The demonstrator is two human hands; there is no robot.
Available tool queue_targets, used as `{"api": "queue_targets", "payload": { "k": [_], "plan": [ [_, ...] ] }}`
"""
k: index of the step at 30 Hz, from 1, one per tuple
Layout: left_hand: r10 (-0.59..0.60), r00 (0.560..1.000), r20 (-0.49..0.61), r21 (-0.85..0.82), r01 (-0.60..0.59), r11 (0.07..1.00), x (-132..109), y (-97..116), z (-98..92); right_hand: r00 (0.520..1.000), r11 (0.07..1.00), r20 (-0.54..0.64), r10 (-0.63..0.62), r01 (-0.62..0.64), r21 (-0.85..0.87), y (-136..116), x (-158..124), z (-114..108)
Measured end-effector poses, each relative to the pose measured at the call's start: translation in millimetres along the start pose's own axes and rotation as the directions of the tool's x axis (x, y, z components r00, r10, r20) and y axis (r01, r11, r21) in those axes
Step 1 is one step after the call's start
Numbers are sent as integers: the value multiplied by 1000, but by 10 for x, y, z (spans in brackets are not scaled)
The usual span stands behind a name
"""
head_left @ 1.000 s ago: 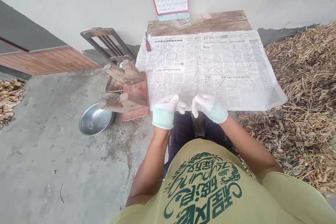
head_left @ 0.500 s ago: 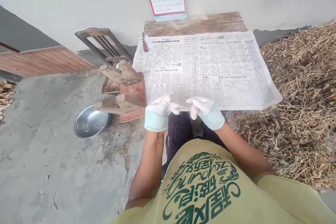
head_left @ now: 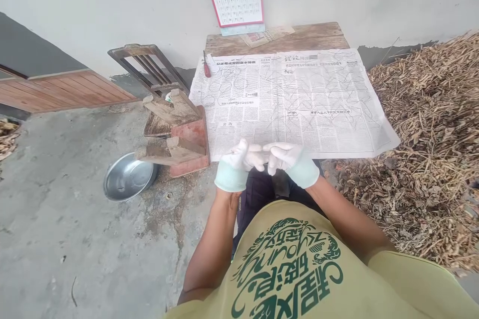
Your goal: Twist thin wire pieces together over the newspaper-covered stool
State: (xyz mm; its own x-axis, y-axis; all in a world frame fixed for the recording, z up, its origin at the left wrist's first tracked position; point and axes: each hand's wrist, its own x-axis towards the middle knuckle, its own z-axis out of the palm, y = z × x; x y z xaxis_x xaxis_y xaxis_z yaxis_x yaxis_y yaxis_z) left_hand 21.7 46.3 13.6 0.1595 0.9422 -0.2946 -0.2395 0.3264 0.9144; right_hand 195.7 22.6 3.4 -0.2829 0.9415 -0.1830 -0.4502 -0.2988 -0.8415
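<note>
My left hand (head_left: 241,155) wears a white glove with a mint cuff. Its thumb points up, apart from the fingers, which stretch toward the other hand. My right hand (head_left: 285,156), gloved the same way, has its fingers drawn together; anything between them is too small to make out. The fingertips of both hands nearly meet over the front edge of the newspaper (head_left: 247,109). Many thin dark curved and zigzag lines cover the sheets; whether they are wires or drawn marks I cannot tell. A red-handled screwdriver (head_left: 207,69) lies at the newspaper's far left corner.
A wooden table (head_left: 314,36) bears the newspaper and a desk calendar (head_left: 237,2) by the wall. Left of it are an upturned wooden stool (head_left: 189,132), a chair (head_left: 149,67) and a metal basin (head_left: 130,177). Dry stalks (head_left: 430,159) are heaped on the right.
My left hand has moved right, closing most of the gap to my right hand. Its thumb now stands up. The right hand has shifted only slightly, and the view has tilted a little.
</note>
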Motion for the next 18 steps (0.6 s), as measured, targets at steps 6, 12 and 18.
{"api": "queue_targets", "payload": {
  "k": [6, 12, 18],
  "plan": [
    [-20, 1000, -4, 66, 21, 998, 50, -20, -15, 993, 995, -112, 40, -51, -89, -28, 30, -59],
    [86, 994, -66, 104, -78, 992, 62, -97, 80, 967, 986, -253, -40, -4, -169, -21, 128, -49],
    [56, 979, -194, 303, 5, 953, 77, -119, 175, 930, 806, -285, -230, 18, -592, 73, 135, -49]
  ]
}}
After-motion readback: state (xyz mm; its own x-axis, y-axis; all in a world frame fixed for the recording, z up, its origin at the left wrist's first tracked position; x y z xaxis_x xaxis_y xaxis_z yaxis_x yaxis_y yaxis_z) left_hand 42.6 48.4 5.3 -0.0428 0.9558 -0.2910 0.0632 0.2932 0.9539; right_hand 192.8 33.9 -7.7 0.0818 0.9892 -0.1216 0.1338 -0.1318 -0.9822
